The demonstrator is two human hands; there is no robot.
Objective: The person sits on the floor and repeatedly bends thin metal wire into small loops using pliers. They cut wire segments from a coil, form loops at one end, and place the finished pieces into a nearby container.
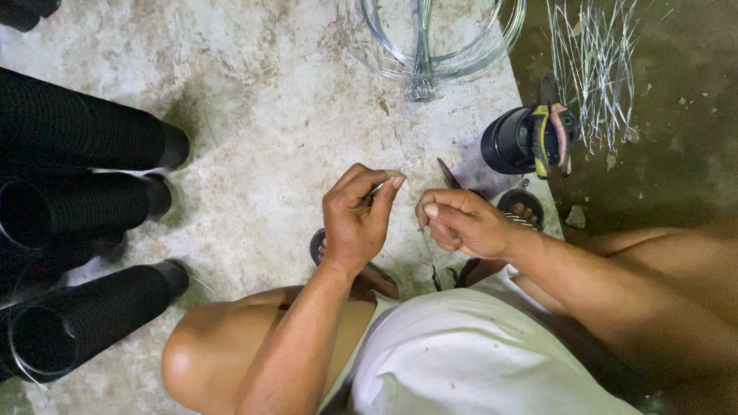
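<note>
Three black ribbed tubes [84,207] are the biggest things we see, lying on their sides at the left edge of the pale, stained concrete floor [269,100], their narrow ends pointing toward the middle. Next in size is the coil of silvery wire [461,46] at the top, bound at its near side by a twisted bunch, and to its right a loose sheaf of cut wire lengths [592,69] spread over darker ground. Just below that sheaf lies a black cylinder [511,140] with a yellow and pink handled tool [550,134] resting against it.

Smaller still, we find the left hand [357,219] and the right hand [461,223], held close together above a sandalled foot [519,211]. Between them runs a thin piece of wire [403,180], faint against the floor. The left thumb and forefinger pinch its upper end, the other fingers curled in. The right hand is clenched around the lower part, thumb pressed on top. A dark pointed blade tip [447,173] shows just above the right knuckles; we cannot tell whether that hand holds it.
</note>
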